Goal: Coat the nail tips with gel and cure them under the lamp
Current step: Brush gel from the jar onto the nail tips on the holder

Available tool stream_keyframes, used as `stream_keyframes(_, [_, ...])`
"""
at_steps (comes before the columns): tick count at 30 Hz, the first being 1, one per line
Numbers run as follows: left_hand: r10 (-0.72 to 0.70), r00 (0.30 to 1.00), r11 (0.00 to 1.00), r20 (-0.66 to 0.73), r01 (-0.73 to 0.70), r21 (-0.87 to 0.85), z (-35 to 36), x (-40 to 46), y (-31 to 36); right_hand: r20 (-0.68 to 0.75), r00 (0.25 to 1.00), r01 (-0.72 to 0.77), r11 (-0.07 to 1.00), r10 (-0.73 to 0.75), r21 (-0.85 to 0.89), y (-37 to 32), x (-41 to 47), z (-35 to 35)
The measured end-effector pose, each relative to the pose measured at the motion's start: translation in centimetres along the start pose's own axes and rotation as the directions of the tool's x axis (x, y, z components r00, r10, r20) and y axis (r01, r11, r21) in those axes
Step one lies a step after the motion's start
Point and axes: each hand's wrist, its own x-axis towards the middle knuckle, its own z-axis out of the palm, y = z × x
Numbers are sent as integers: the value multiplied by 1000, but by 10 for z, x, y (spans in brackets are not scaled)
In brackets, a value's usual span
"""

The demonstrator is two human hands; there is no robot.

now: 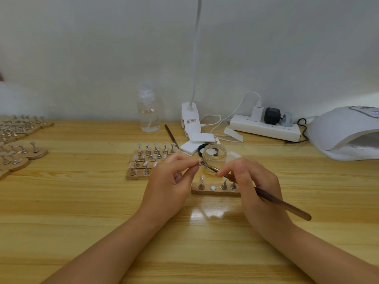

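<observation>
Left hand (174,181): raised over the table (82,201), fingertips pinching a small nail tip (199,161) on its stand.
Right hand (250,181): grips a brush (283,203) like a pen; bristle end touches the tip.
Jar (214,158): clear glass, open, just behind the hands.
Holder (215,190): wooden strip below the hands, three stands upright, one magnet spot bare.
Block (141,162): more tips on stands, left of the jar.
Lamp (344,134): white dome, far right, well apart.
</observation>
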Motion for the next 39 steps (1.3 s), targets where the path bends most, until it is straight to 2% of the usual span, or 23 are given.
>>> stream_keyframes(3, [-10,1000,1000,-3,10,2,0,0,0,-40,999,13,1000,-12,17,1,-1,-3])
stream_keyframes(11, [14,999,997,-51,-18,-76,-1,2,4,-111,989,-78,983,97,164,1,2,-3])
stream_keyframes(14, [59,998,994,-12,-60,-93,-2,1,4,-37,998,-49,998,50,32,1,2,-2])
stream_keyframes(17, [154,988,981,29,-150,-120,-2,1,8,34,999,43,995,-40,-86,1,2,0])
stream_keyframes(21, [163,985,979,59,-154,-130,-2,0,8,85,986,152,979,-141,-135,4,2,2])
stream_keyframes(29, [154,983,983,103,-142,-116,-2,-1,8,82,973,229,956,-217,-186,8,2,1])
stream_keyframes(33, [142,985,986,101,-131,-101,-2,-1,9,58,979,202,962,-194,-183,6,2,2])
stream_keyframes(39, [68,995,997,72,-70,32,-2,0,7,17,1000,20,996,-19,-82,5,3,-2])
